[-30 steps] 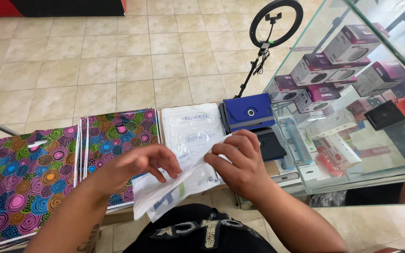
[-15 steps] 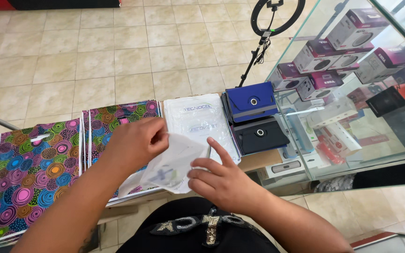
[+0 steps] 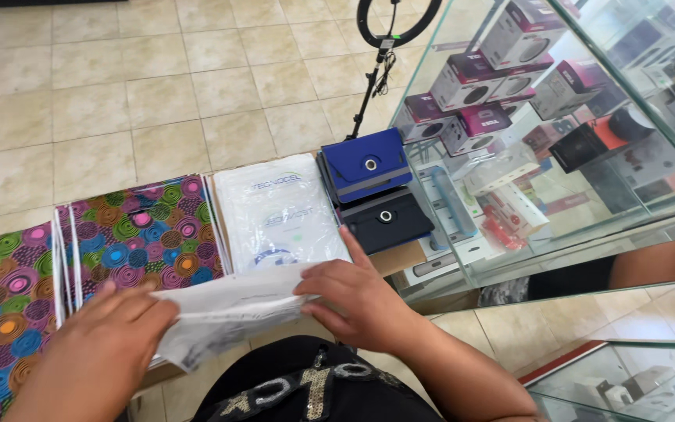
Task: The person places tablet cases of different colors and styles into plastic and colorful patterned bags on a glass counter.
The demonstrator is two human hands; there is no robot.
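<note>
Left hand (image 3: 107,332): fingers pinch the white plastic sleeve (image 3: 224,312) at its left end.
Right hand (image 3: 353,301): fingers press its right end.
Sleeve: just below the clear packet (image 3: 279,211).
Progress: judged midway, sleeve not yet laid down.

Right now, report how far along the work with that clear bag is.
Done: one flat clear bag already lies on the table between the patterned covers and the blue case. In hand: the left hand and right hand both grip another bag, pressed flat above the lap. Left: this bag is not yet set down; the black case lies untouched.
</note>
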